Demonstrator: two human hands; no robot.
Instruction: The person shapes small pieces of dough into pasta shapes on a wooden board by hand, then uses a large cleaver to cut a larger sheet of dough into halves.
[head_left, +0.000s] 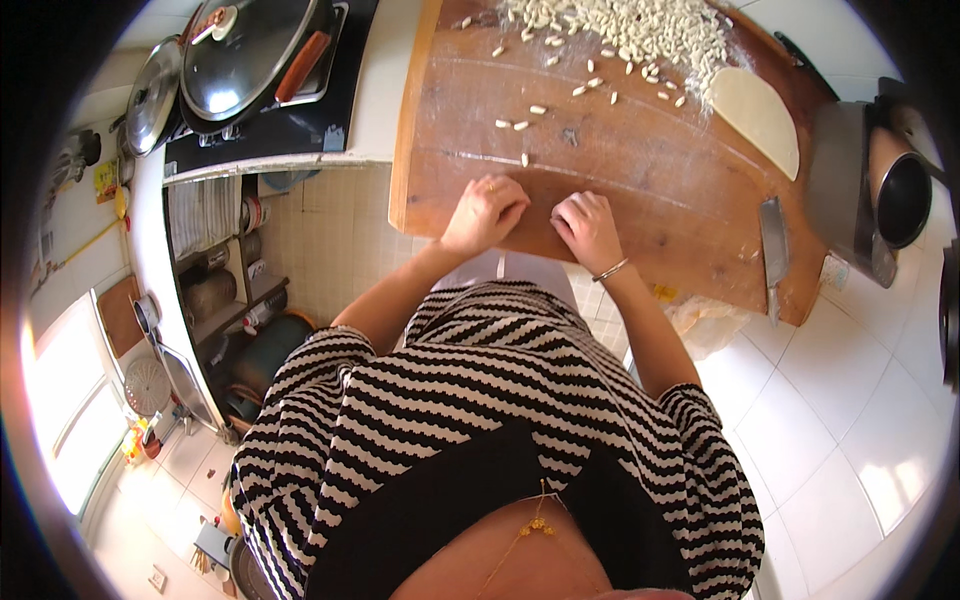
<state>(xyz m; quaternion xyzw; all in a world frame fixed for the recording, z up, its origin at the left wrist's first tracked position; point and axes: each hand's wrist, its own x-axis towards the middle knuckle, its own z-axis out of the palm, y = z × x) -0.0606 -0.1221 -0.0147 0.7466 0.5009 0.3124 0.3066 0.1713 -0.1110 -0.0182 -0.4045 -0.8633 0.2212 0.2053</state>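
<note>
Near the front edge of a floured wooden board (480, 90), my left hand (487, 211) has its fingers curled down. My right hand (589, 229) is beside it, a small gap apart, also with bent fingers. Whether either holds a small bit of dough is hidden by the fingers. Just beyond my left hand lies a single small dough piece (525, 159), with a few more scattered farther up. A large heap of such short dough pieces (622, 30) covers the board's far part. Touching the heap's right side is a flat, half-round slab of dough (756, 120).
A kitchen knife (773, 247) lies at the board's right, its handle at the front edge. Past that side stand a grey box-like object (840, 180) and a dark-lined pot (904, 199). On the left, a lidded wok (247, 60) sits on a black gas hob (262, 146).
</note>
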